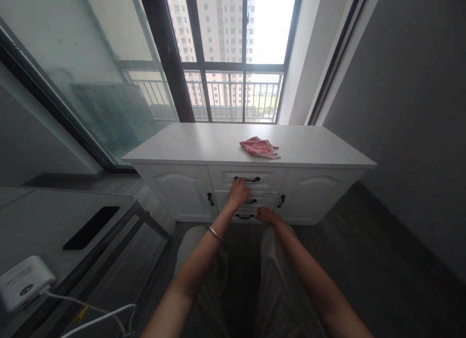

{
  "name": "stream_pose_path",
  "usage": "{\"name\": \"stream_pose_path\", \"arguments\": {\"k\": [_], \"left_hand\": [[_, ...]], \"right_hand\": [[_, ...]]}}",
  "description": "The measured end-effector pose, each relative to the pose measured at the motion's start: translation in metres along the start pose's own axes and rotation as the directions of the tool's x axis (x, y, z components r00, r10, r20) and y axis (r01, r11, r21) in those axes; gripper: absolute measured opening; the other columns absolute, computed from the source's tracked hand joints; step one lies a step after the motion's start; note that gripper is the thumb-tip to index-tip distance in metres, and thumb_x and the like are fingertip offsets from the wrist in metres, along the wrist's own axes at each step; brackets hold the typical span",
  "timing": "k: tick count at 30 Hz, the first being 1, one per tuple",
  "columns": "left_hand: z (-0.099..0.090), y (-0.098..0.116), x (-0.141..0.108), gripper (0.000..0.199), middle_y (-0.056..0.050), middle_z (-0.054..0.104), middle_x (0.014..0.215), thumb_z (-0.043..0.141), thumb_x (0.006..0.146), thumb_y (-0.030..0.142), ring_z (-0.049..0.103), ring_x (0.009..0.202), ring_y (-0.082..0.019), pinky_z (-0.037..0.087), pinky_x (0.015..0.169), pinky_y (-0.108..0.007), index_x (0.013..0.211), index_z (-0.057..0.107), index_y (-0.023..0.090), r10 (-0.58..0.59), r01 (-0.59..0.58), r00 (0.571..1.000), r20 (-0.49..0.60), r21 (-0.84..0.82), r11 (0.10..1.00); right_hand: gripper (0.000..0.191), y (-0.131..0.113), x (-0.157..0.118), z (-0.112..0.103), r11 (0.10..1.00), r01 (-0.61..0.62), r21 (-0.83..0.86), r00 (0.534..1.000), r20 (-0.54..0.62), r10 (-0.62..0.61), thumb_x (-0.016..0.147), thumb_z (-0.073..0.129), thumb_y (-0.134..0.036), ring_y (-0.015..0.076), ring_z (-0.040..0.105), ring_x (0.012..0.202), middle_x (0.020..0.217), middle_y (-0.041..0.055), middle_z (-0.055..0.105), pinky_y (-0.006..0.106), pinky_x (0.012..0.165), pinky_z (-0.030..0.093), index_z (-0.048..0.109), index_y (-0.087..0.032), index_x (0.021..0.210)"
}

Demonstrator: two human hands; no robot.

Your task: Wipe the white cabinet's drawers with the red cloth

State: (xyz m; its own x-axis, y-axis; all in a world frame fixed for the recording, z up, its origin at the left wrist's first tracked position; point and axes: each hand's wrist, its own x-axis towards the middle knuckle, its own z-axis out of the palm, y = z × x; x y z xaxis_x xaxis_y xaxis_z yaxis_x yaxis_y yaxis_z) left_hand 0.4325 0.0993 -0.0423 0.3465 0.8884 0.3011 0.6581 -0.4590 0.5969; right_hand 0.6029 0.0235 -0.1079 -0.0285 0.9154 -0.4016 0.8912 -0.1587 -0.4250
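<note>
Forearms (196,270) extend past the knees (192,240) to the centre drawers (271,184) of a white cabinet (313,199), crumpled pink cloth (257,147) on its top. Left hand (239,193): fingers over the left part of the top drawer handle (252,179), can't tell if gripped. Right hand (267,215): fingers curled in beside the bottom handle's (244,216) right end, can't tell if holding anything.

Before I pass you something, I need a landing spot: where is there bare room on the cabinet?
The cabinet top is bare from its left edge to the cloth and, less widely, from the cloth to its right edge; a thin strip lies behind the cloth. The drawers below are crowded: left hand at the top handle, right hand by the bottom handle.
</note>
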Motion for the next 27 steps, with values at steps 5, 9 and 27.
{"name": "stream_pose_path", "arguments": {"k": [5,9,27], "left_hand": [[0.020,0.002,0.003,0.056,-0.023,0.056,0.156,0.063,0.094,0.016,0.048,0.151,-0.035,0.043,0.126,-0.051,0.149,0.058,0.013,0.010,-0.012,0.998,0.055,0.045,0.999],[0.022,-0.002,0.003,0.058,-0.020,0.055,0.158,0.064,0.094,0.019,0.046,0.152,-0.034,0.044,0.125,-0.049,0.151,0.056,0.017,0.009,-0.015,0.997,0.077,0.072,0.997],[0.028,0.009,-0.034,0.046,-0.017,0.058,0.143,0.062,0.092,0.011,0.048,0.143,-0.033,0.042,0.126,-0.051,0.138,0.060,0.018,-0.030,0.031,0.999,-0.026,0.032,0.999]], "right_hand": [[0.008,0.001,0.004,0.002,1.000,-0.010,-0.005,1.000,0.006,0.010,0.093,0.071,-0.015,0.0245,0.075,0.105,0.102,0.0096,0.080,0.027,0.082,0.047,0.078,-0.018,0.091],[0.008,-0.002,0.002,0.001,1.000,-0.017,0.007,1.000,0.016,0.017,0.093,0.070,-0.016,0.0236,0.075,0.099,0.097,0.0089,0.079,0.027,0.079,0.048,0.078,-0.018,0.091],[0.012,-0.007,-0.007,-0.007,0.999,-0.028,0.040,0.999,0.047,0.027,0.097,0.066,-0.018,0.0203,0.071,0.075,0.077,0.0062,0.073,0.027,0.068,0.047,0.077,-0.016,0.091]]}}
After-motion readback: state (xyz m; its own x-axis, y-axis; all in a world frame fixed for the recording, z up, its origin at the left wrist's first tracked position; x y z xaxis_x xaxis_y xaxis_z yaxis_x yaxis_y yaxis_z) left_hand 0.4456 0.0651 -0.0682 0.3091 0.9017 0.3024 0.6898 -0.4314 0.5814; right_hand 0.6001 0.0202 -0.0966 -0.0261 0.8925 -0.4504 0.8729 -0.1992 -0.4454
